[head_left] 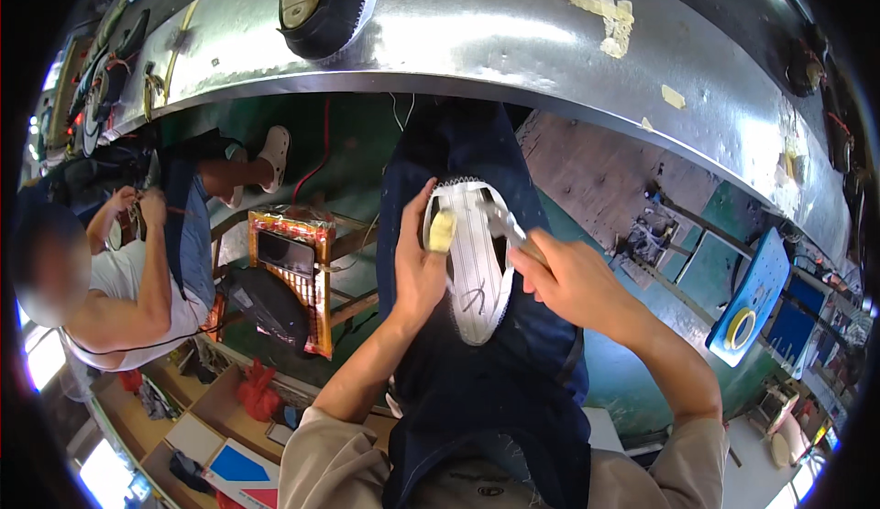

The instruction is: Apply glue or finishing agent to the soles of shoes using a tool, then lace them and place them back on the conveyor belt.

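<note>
A shoe upper point(472, 280) rests on my lap with its white stitched underside facing up. Its edge has a zigzag seam, and a dark pen mark crosses one end. My left hand point(420, 271) is closed around its left side; yellow wrapping point(442, 231) covers the thumb. In my right hand point(573, 280), fingers curl around a silvery metal tool point(506, 223), whose head lies over the upper right part of the underside. My fingers hide the tool's handle, and its head is blurred, so I cannot tell its exact kind.
Ahead runs a metal workbench point(477, 37), with a dark shoe on a last point(321, 14) and tape strips point(610, 14). A co-worker point(137, 280) sits at left. Nearby are a phone point(286, 252) and a black bag-like item point(264, 307). A tape roll point(741, 328) lies on a blue board at right.
</note>
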A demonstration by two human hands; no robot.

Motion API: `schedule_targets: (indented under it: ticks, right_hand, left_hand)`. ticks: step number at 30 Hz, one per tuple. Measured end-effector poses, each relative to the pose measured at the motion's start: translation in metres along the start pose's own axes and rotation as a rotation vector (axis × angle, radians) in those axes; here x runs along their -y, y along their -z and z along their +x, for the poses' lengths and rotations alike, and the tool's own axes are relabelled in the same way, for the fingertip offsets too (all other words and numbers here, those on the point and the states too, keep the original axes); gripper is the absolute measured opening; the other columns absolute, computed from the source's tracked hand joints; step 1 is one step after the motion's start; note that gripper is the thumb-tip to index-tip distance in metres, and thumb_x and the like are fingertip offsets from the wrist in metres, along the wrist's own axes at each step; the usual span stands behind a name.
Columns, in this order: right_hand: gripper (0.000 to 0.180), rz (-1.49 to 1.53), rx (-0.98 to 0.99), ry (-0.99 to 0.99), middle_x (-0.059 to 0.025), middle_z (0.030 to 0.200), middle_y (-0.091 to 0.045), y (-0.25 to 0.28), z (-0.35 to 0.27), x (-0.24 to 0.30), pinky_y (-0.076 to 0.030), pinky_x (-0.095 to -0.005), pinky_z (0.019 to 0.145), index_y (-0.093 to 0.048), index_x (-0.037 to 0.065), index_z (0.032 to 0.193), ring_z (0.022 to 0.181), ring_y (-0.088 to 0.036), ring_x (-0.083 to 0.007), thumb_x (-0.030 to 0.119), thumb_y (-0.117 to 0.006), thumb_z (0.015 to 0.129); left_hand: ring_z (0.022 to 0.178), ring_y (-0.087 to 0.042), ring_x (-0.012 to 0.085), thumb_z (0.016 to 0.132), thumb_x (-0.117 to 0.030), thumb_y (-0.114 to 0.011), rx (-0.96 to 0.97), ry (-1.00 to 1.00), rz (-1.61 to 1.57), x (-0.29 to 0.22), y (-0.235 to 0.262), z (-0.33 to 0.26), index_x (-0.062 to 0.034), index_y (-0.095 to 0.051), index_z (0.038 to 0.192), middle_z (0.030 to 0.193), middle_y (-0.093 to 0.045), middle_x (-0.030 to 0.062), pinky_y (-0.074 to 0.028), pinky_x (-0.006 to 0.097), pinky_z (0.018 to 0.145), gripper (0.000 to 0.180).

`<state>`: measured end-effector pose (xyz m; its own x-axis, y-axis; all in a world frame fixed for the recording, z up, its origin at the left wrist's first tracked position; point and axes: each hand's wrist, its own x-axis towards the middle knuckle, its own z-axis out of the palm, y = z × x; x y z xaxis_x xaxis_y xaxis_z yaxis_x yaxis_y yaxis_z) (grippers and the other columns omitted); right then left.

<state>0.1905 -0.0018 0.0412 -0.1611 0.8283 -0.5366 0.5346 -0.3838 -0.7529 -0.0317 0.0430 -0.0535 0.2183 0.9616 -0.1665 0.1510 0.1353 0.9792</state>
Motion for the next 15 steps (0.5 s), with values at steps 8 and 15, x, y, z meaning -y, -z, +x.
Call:
schedule_targets:
  ticks: [8, 15]
  right_hand:
    - [0.012, -0.991, 0.096, 0.589, -0.0083, 0.076, -0.064, -0.026, -0.015, 0.014, -0.057, -0.0346, 0.065, -0.062, 0.002, 0.089, 0.076, -0.073, -0.0232, 0.012, -0.065, 0.082]
    - [0.014, -0.487, 0.206, 0.428, -0.0170, 0.085, -0.065, -0.013, -0.029, -0.010, -0.056, -0.0423, 0.068, -0.059, 0.000, 0.094, 0.082, -0.070, -0.0330, 0.013, -0.063, 0.089]
  left_hand:
    - [0.144, -0.050, 0.0342, 0.093, 0.004, -0.062, 0.321, -0.104, 0.365, -0.033, 0.017, 0.016, -0.0029, -0.040, 0.158, 0.153, -0.052, 0.0230, -0.037, 0.038, 0.119, 0.068]
    - [0.153, -0.033, 0.0218, 0.108, -0.006, -0.032, 0.093, 0.242, -0.499, 0.015, -0.013, -0.028, -0.0028, -0.034, 0.161, 0.166, -0.036, 0.0123, -0.023, 0.034, 0.126, 0.053]
